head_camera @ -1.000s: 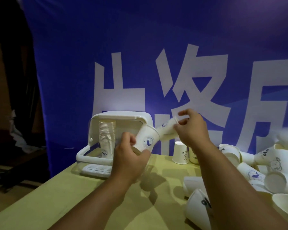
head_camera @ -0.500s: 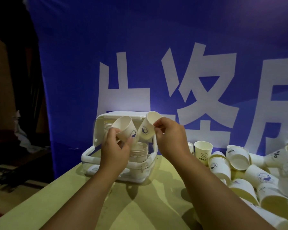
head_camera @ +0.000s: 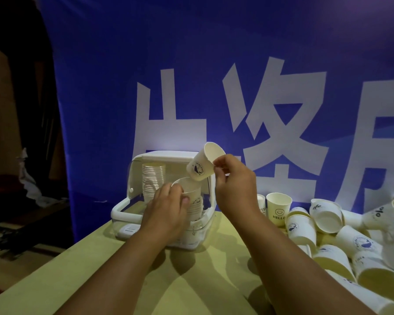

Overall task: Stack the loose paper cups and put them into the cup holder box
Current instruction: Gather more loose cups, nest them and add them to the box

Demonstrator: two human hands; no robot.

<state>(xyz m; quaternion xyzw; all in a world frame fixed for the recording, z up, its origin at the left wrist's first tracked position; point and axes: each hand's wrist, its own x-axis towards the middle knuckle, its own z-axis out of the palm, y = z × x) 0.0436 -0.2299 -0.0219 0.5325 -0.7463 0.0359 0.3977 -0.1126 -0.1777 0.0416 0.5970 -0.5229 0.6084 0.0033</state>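
A white cup holder box [head_camera: 123,209] with its lid raised stands at the table's far left. A tall stack of cups [head_camera: 152,178] fills its back left slot. My left hand [head_camera: 166,208] grips a paper cup [head_camera: 192,194] that sits upright on a shorter stack in the box's right slot. My right hand [head_camera: 233,185] holds a second paper cup [head_camera: 204,165] tilted just above it, bottom end pointing down into the lower cup's mouth. Several loose cups [head_camera: 341,242] lie heaped on the right.
The yellow-green table [head_camera: 191,280] runs toward me, its left edge dropping to a dark floor. A blue banner [head_camera: 214,76] with large white characters hangs right behind the box. An upright cup with a smiley face [head_camera: 278,209] stands beside the box.
My left hand has lowered its cup onto the short stack in the box. My right hand has lifted and tilted its cup over that one. The view has shifted slightly closer.
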